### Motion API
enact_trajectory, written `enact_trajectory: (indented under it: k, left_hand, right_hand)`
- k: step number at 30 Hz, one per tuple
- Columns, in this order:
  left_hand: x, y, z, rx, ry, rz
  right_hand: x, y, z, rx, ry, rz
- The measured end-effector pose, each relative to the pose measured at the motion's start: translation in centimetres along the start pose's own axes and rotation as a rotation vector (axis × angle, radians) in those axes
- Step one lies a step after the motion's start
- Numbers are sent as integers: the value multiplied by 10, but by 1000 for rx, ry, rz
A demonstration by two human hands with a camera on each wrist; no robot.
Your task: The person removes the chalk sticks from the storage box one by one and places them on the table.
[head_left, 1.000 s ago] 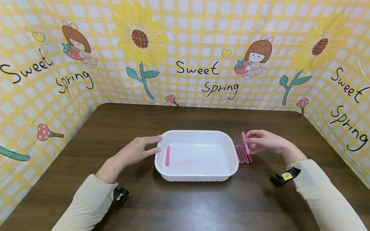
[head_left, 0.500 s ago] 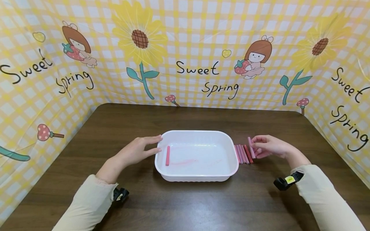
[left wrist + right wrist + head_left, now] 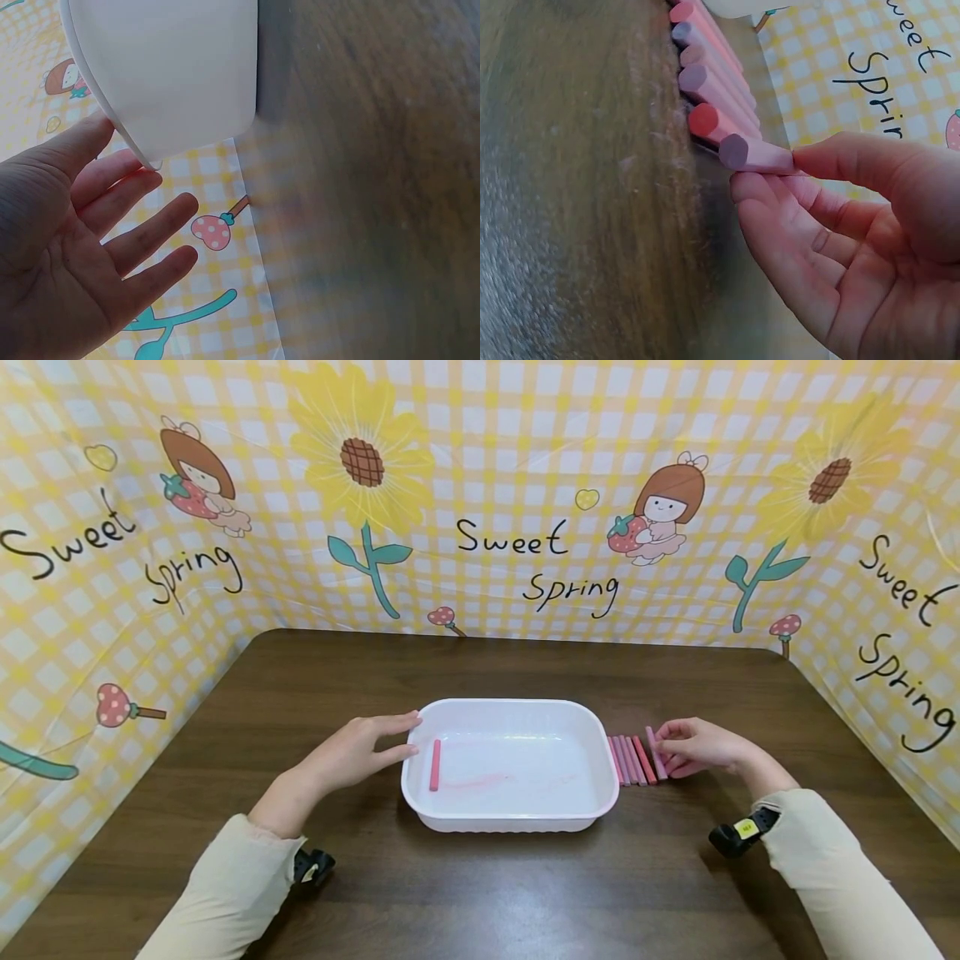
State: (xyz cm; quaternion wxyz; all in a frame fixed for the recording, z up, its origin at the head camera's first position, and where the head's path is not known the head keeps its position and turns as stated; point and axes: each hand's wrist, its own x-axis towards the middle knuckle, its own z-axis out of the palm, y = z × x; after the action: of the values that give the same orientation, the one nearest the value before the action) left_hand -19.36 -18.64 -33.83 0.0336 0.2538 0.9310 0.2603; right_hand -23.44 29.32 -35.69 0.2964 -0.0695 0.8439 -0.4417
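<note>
My right hand (image 3: 701, 747) pinches a pale pink chalk stick (image 3: 656, 753) between thumb and fingers, low over the table. In the right wrist view this chalk stick (image 3: 769, 155) has a lilac end and sits beside a red chalk stick (image 3: 706, 120). Several more pink and red sticks (image 3: 624, 760) lie side by side against the tray's right end. My left hand (image 3: 351, 752) touches the left rim of the white tray (image 3: 510, 817), its thumb (image 3: 97, 135) at the rim and its other fingers extended loosely. One pinkish-red chalk stick (image 3: 435, 765) lies inside the tray, near the left wall.
Pink smears mark the tray floor (image 3: 476, 781). Everything stands on a dark wooden table (image 3: 517, 893). A yellow checked cloth (image 3: 510, 460) with flowers and lettering closes off the back and both sides.
My right hand has carried the pale pink chalk stick rightward past the red one, then lowered it to the end of the row. The left hand and tray stay put.
</note>
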Motion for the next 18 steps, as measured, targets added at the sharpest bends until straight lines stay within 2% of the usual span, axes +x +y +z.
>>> enact_trajectory:
  k: [10,18]
  left_hand:
    - [0,0,-1,-4,-12,-4]
    - [0,1,-1,-4,-5,-2]
  right_hand:
    - [5,1,6,-52,39,32]
    - [6,1,6,-63,35,38]
